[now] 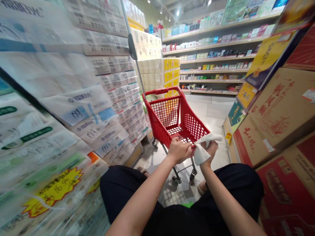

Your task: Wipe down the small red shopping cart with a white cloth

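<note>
A small red shopping cart point(157, 126) with grid walls stands on the tiled floor in front of me. My left hand point(179, 151) is closed over the near rim of its basket. At the near right corner of the basket, my right hand point(209, 151) holds a white cloth point(202, 154), which drapes over its fingers and touches the rim. Inside the basket only the grid floor shows. The far side of the cart carries a red handle bar, and a thin metal pole with a black clip rises beside it.
Tall stacks of wrapped tissue packs point(115, 82) line the left side. Cardboard boxes point(278, 111) are piled close on the right. Shelves of small goods point(211, 59) stand at the back, beyond the pale tiled floor point(214, 109). My knees flank the cart's near end.
</note>
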Action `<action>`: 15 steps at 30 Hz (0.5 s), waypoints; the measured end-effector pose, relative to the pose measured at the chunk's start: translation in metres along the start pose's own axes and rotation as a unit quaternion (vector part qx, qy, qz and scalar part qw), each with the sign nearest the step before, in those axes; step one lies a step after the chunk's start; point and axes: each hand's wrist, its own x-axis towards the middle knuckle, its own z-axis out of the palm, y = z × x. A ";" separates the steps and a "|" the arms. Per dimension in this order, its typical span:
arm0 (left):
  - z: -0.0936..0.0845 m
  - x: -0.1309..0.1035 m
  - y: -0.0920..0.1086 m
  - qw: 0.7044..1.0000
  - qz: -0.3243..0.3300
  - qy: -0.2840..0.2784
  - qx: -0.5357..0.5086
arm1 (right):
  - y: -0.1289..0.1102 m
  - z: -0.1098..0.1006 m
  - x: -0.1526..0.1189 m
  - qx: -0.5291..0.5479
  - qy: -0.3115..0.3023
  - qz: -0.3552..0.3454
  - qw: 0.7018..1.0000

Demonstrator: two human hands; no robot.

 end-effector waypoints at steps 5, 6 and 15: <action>0.001 -0.002 -0.001 1.000 -0.005 -0.003 0.002 | -0.011 -0.008 0.014 -0.110 -0.100 -0.136 0.979; 0.000 -0.003 -0.001 1.000 -0.006 -0.002 0.000 | -0.009 -0.010 0.018 -0.119 -0.119 -0.147 0.975; -0.007 -0.006 0.004 1.000 -0.010 -0.012 -0.005 | 0.034 -0.035 0.091 -0.170 -0.120 -0.125 0.970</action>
